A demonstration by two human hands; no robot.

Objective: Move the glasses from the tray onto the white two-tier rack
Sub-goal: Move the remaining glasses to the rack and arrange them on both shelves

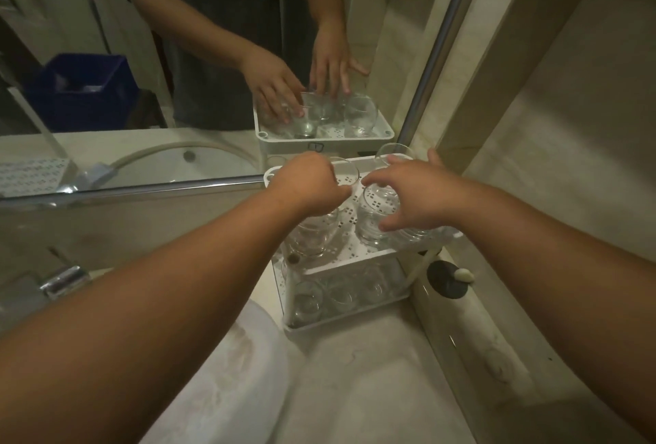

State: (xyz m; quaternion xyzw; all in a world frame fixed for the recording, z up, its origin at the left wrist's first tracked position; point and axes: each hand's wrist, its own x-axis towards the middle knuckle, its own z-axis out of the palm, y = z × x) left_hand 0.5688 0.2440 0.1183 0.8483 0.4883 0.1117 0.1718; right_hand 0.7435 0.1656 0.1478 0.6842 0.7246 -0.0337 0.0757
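Fingers (372,181) of both your hands grasp glasses (372,220) on the rack (348,264) top tier; seat each upright, clear of neighbours, before releasing.

Pale stone counter (362,383) before me. White two-tier rack (349,264) stands on it at the far right, against the mirror. White basin (227,379) set at near left. Dark round stopper (448,280) lies just right of the rack.

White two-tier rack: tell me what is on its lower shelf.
Under the perforated top shelf of the white two-tier rack, several clear drinking glasses stand on the lower shelf. The top shelf covers those further back, so no exact count.
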